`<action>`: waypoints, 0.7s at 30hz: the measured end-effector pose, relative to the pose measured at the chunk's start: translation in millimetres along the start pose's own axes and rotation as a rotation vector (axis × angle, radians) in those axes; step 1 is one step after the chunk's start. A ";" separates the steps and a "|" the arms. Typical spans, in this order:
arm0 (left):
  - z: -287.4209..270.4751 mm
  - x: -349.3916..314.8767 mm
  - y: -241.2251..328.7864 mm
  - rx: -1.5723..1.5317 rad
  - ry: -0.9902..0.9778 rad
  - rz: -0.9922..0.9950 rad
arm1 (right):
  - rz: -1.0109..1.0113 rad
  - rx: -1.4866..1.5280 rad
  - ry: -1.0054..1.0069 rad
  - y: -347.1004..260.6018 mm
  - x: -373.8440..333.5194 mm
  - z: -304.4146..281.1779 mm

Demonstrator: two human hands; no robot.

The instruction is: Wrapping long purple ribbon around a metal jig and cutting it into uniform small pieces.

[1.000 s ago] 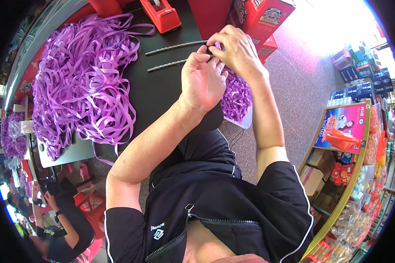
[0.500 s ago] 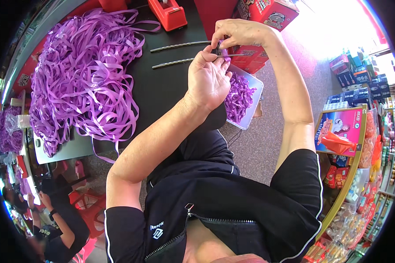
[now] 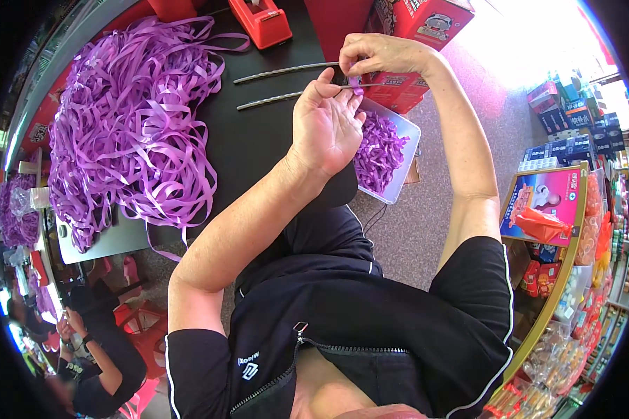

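Over the dark table's right end, my right hand [image 3: 381, 52] is closed in a pinch on a short bit of purple ribbon [image 3: 356, 84]. Two thin metal rods [image 3: 283, 72] with twisted shafts lie side by side, pointing left. Their right ends reach the ribbon and my fingers. My left hand [image 3: 326, 126] is palm up beside the lower rod, its fingers loosely stretched and apart; the rod runs past its thumb and fingers. Below the hands stands a white plastic bin [image 3: 405, 164] with short purple ribbon pieces [image 3: 379, 150] in it.
A big tangled heap of purple ribbon [image 3: 136, 119] covers the table's left side. At the back stand a red tape dispenser [image 3: 262, 24] and red boxes [image 3: 426, 21]. Shelves of packaged goods [image 3: 566, 300] line the right. Another person [image 3: 105, 356] sits at lower left near a red stool.
My right fingers have curled in more, and the ribbon at the rods shows more plainly. My left thumb has moved off the fingers. The whole view has shifted slightly.
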State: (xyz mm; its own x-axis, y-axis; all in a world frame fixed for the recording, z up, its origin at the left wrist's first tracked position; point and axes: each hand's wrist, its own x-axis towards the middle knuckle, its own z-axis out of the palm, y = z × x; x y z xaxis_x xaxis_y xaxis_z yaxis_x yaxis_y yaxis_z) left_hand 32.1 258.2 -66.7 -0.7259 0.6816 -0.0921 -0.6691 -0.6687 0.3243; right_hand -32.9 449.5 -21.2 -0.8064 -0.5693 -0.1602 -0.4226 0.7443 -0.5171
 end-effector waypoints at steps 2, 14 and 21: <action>-0.5 0.4 -0.5 -0.011 0.007 0.002 | -0.012 0.021 0.039 5.4 -7.8 0.7; -0.3 0.0 1.8 -0.020 -0.005 0.002 | -0.072 0.070 0.150 -4.2 -14.9 10.3; -0.4 1.2 0.5 -0.054 0.050 -0.007 | -0.013 0.262 0.257 29.0 -39.6 22.7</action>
State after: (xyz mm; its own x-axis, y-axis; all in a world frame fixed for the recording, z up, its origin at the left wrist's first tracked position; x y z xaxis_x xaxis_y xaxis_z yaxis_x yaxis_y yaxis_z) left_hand 30.8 258.6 -67.1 -0.7270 0.6719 -0.1414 -0.6811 -0.6797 0.2722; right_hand -3.8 485.7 -48.9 -0.8934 -0.4469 0.0471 -0.3400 0.6037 -0.7211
